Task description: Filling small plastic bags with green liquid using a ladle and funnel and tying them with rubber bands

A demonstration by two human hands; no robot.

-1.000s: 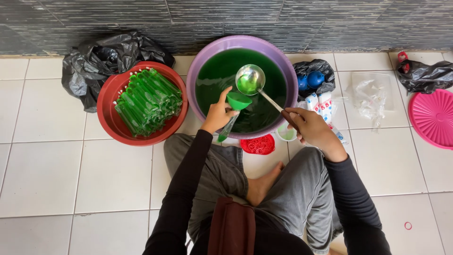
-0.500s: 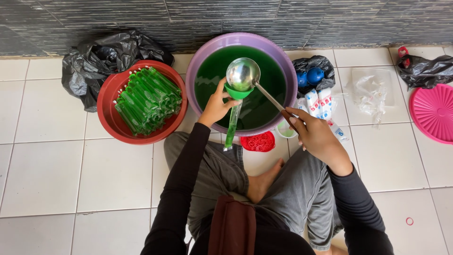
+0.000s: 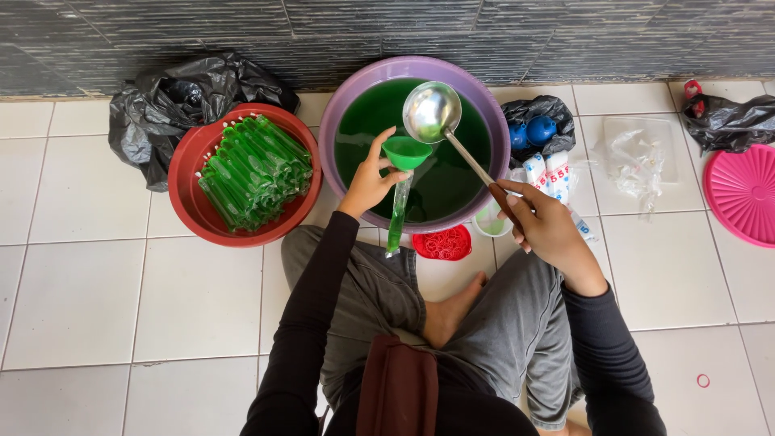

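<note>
Left hand [image 3: 370,179] clenched on the rim of a green funnel [image 3: 406,152], held over the near edge of the purple basin [image 3: 494,165] of green liquid; long narrow plastic bag [image 3: 396,216] hanging from the funnel spout, now green along most of its length, lower end out past the basin rim above the left knee

Right hand [image 3: 542,226] closed round the dark handle of a steel ladle [image 3: 433,111]; bowl of the ladle raised over the liquid, just beyond and right of the funnel, shiny inside turned toward the camera. Half a second ago right above the funnel, since drawn slightly up and aside; a second ago lower, carrying green liquid

To the left, touching the basin: red basin [image 3: 187,211] piled with filled green tubes [image 3: 254,169], unmoved. Red heap of rubber bands [image 3: 442,242] on the floor tiles between the knees, black bags [image 3: 173,101] by the wall, pink lid [image 3: 743,192] at far right
</note>
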